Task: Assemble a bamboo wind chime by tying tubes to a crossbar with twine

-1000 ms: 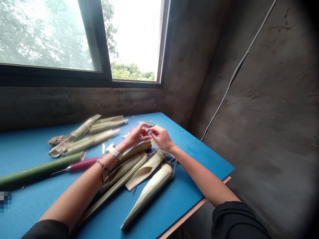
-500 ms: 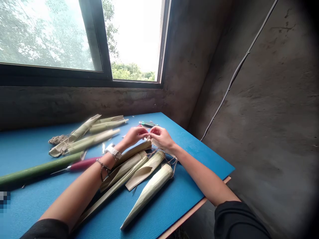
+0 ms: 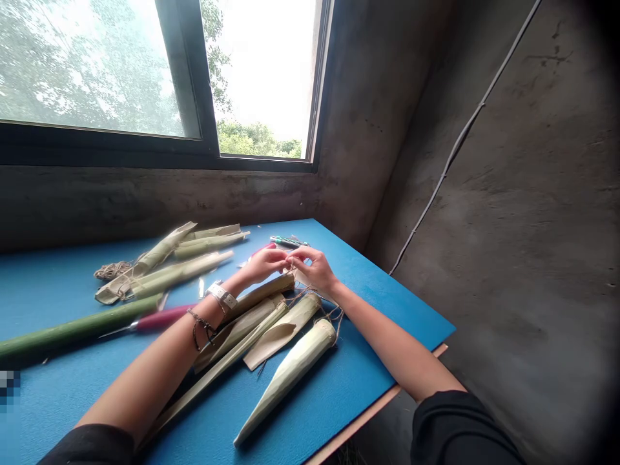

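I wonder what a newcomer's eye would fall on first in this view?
Most likely the window, glaring bright at upper left. Next, over the blue table, the left hand and right hand meet, seemingly pinching thin twine. Lower in view, a pale stalk lies with its pointed end toward the viewer.

Daylight from the window (image 3: 191, 77), open gap (image 3: 271, 71) blown white | left pane (image 3: 92, 64) hazy | walls (image 3: 513, 245) dim | tabletop (image 3: 339, 400) mid-bright, soft shadow under the pale stalk (image 3: 290, 378) | upper-right corner black | mosaic patch (image 3: 8, 387) lower left | detail where left grip (image 3: 266, 263) meets right grip (image 3: 314, 268) small, seemingly soft
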A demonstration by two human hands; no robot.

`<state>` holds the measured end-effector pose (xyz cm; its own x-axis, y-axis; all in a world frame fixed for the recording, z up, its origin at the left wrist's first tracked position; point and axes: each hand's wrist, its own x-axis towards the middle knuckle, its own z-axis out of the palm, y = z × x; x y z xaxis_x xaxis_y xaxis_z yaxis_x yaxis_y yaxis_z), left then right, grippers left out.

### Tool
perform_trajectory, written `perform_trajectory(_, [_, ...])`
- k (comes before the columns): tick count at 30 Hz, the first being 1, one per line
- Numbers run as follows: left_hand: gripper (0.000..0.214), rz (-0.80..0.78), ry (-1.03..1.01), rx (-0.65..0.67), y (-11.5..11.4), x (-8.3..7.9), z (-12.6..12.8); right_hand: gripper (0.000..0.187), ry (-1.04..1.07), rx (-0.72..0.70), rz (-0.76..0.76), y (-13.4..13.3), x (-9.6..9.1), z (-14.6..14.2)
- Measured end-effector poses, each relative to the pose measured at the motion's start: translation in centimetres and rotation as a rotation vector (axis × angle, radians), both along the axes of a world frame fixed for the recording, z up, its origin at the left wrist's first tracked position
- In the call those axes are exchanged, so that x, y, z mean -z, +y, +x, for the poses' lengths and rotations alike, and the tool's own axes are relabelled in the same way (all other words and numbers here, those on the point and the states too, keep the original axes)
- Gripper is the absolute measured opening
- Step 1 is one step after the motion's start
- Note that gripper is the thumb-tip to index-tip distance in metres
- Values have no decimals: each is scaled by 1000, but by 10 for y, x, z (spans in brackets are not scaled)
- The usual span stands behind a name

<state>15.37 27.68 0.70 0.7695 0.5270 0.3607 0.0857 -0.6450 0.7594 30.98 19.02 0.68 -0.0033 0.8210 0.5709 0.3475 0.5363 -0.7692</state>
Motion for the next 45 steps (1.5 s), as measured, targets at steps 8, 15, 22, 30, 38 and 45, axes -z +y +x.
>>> perform_trajectory(8, [31, 67, 28, -39, -6, -6, -2, 41, 312, 90, -120, 5, -5, 10])
perform_trajectory(15, [31, 192, 90, -162, -2, -12, -12, 36, 453, -4, -274, 1, -6, 18])
perform_trajectory(22, [34, 181, 145, -222, 11, -17, -24, 41, 397, 23, -352, 8, 1, 33])
perform_trajectory(30, [36, 215, 243, -223, 24, -18, -33, 42, 331, 33, -451, 6, -1, 31])
perform_trajectory(38, [30, 328, 336, -262, 17, -24, -33, 37, 291, 37, -467, 6, -3, 36])
perform_trajectory(45, [27, 443, 182, -145, -11, -49, -24, 24, 194, 56, -349, 4, -9, 23])
